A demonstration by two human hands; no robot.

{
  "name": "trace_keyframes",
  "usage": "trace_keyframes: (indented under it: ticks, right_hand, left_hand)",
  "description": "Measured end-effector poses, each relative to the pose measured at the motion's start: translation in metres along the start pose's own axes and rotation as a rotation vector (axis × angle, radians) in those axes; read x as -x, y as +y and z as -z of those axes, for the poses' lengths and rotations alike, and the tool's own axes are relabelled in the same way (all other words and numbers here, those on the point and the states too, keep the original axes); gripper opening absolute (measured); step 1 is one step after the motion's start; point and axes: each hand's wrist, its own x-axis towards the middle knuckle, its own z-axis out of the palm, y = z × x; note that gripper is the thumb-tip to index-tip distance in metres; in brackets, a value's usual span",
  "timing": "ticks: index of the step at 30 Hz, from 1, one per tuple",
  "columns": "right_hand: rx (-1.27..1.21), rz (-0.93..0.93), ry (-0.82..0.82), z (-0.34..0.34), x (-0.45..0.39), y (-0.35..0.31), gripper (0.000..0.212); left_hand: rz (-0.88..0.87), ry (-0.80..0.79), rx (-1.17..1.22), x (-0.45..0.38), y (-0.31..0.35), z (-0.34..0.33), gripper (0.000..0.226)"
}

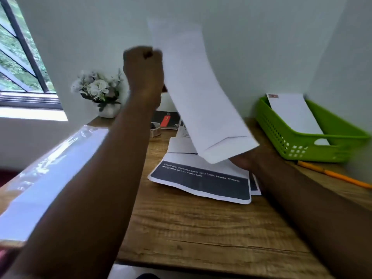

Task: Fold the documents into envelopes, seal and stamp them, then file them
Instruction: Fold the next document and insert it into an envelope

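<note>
A long white envelope [197, 93] is raised above the desk, tilted, its flap end low. My left hand [144, 66] is closed in a fist against the envelope's upper left edge. Its lower end is held by my right hand [247, 160], whose fingers are mostly hidden behind the paper. Under the envelope lie printed documents [201, 182] with a dark band of text, spread on the wooden desk [191, 228]. A green plastic basket [310, 137] at the right holds one stamped envelope [293, 113], leaning on its back wall.
A clear-wrapped pack of white paper [50, 174] lies along the desk's left side. A small pot of white flowers [100, 91] stands at the back left. An orange pencil [332, 174] lies beside the basket. Dark items and a small dish [156, 127] sit at the back.
</note>
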Motion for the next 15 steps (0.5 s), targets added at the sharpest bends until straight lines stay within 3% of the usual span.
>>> trace_keyframes:
  ticks: [1, 3, 6, 11, 13, 15]
  right_hand:
    - [-0.018, 0.005, -0.004, -0.003, 0.002, -0.006, 0.025]
    - [-0.042, -0.035, 0.01, 0.001, 0.001, -0.013, 0.043]
    - [0.147, -0.013, -0.002, 0.01, -0.007, -0.002, 0.04]
    - [0.192, 0.08, 0.162, 0.009, -0.013, 0.012, 0.051]
    - [0.209, 0.058, 0.116, 0.009, -0.013, 0.013, 0.055]
    - [0.256, 0.008, -0.061, 0.011, -0.011, 0.011, 0.069]
  left_hand:
    - [0.028, 0.029, -0.027, 0.002, -0.014, 0.0, 0.034]
    - [0.138, 0.082, -0.056, 0.013, -0.046, 0.003, 0.036]
    - [0.322, 0.074, 0.065, 0.024, -0.07, 0.0, 0.026]
    - [0.668, -0.317, 0.363, 0.064, -0.083, -0.014, 0.022]
    - [0.686, -0.367, 0.442, 0.075, -0.087, -0.018, 0.027]
    - [0.681, -0.319, 0.46, 0.076, -0.088, -0.018, 0.031]
